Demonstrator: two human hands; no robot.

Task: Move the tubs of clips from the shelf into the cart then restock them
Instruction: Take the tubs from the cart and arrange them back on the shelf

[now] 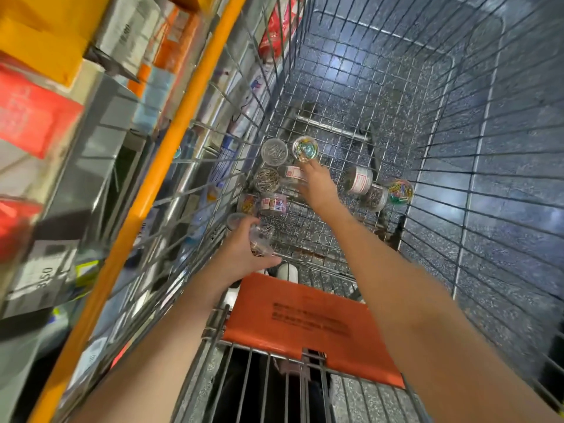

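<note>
Several clear tubs of clips lie on the wire floor of the cart (332,96). My left hand (244,248) grips a clear tub of clips (261,239) near the cart's left wall. My right hand (317,186) reaches deeper, its fingers around a tub with a white and red label (294,174), its fingertips touching a tub of coloured clips (305,148). A tub of silver clips (274,152) stands next to that one. Three more tubs lie to the right, among them a labelled tub (360,180) and a tub of bright clips (400,191).
The cart's orange rail (158,166) runs along its left side. Beyond it stand shelves with red and yellow packs (33,117) and price tags. The orange child-seat flap (308,325) is near me. Speckled dark floor shows through the mesh.
</note>
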